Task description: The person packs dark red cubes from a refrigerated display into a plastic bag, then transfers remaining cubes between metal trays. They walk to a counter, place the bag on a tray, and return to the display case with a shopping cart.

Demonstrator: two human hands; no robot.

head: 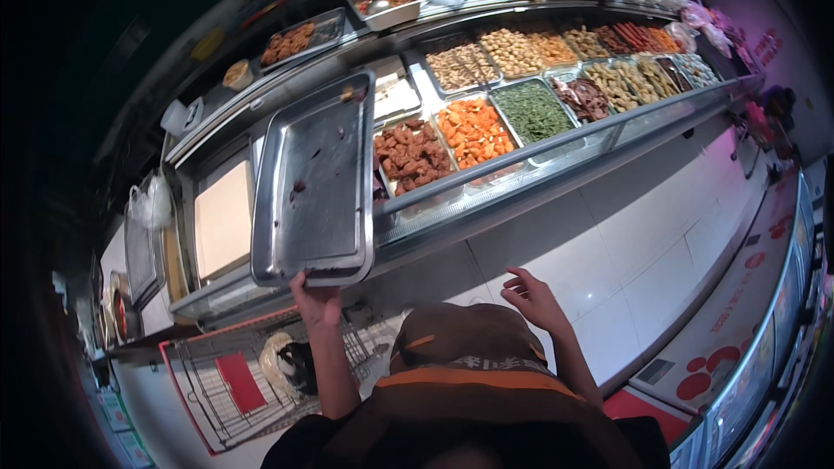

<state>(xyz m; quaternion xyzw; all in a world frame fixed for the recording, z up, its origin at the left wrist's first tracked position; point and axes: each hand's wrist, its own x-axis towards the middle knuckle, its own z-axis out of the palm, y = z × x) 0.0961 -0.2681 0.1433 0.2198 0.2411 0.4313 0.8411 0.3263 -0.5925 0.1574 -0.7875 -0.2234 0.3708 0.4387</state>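
My left hand [317,303] grips the near short edge of a metal tray [313,189], thumb on the rim. Small dark scraps lie on the tray's bottom, with a light brown piece near its far end. The tray is held over the edge of a food display case [495,172], covering part of it. Just right of the tray are a pan of reddish-brown meat pieces [417,153], a pan of orange food chunks [474,133] and a pan of chopped greens [533,111]. My right hand [531,296] hangs over the floor, fingers loosely bent and apart, holding nothing.
A wire shopping cart [225,381] with a red panel stands below the left hand. Behind the case, a shelf bears a metal pan with a ladle [386,3] and a tray of fried food [296,42]. A white board [223,218] lies left of the tray. A low cabinet [723,332] runs along the right.
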